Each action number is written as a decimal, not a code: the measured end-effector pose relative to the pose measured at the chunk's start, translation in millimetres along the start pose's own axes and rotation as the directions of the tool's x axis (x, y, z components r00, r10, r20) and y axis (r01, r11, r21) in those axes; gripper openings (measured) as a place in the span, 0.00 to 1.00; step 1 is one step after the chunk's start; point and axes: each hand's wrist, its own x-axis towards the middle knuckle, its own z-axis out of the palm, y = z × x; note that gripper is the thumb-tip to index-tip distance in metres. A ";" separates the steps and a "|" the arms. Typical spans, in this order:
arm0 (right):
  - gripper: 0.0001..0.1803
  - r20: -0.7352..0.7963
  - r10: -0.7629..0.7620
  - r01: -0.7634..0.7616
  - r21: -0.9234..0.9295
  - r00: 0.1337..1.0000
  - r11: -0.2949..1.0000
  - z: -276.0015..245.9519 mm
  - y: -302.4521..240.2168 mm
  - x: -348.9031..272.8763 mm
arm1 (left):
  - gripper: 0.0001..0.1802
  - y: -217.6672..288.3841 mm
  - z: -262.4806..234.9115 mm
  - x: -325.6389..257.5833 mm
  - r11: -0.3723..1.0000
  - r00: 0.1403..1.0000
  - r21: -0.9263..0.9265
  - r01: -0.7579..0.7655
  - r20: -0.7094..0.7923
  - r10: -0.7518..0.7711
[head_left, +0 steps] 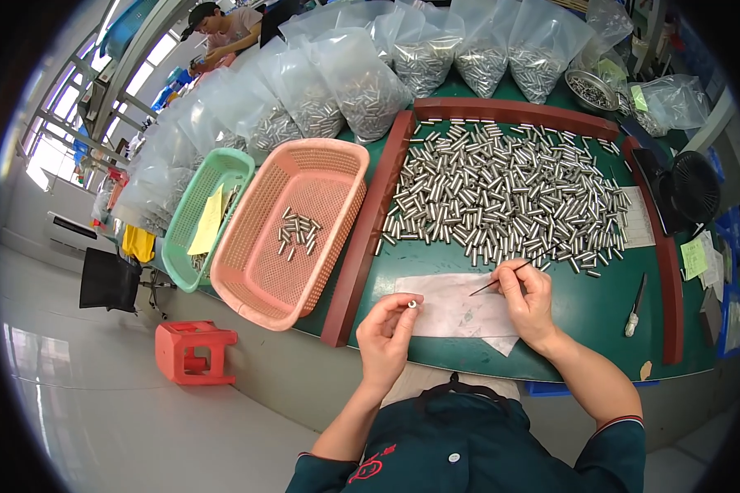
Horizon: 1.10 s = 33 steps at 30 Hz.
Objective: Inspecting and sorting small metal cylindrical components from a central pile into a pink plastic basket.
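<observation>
Between the thumb and fingers of my left hand is a small metal cylinder, its round end showing. My right hand pinches a thin dark rod-like tool; its tip points left toward the cylinder, and the two are apart. Below both hands a stained white cloth or paper sheet lies on the green tabletop. Beyond it spreads a large heap of shiny metal cylinders. Several more cylinders sit in the pink plastic basket to the left.
Dark red rails frame the heap. A green basket holds a yellow paper. Bags of metal parts line the back. At right are a knife-like tool and a black fan. A red stool stands on the floor; another person works far left.
</observation>
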 end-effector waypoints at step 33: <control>0.08 0.013 0.019 -0.019 -0.019 1.000 1.000 -0.9 0.7 0.6 | 0.09 -11.8 1.0 -12.4 0.745 0.930 0.561 -0.362 0.158 0.333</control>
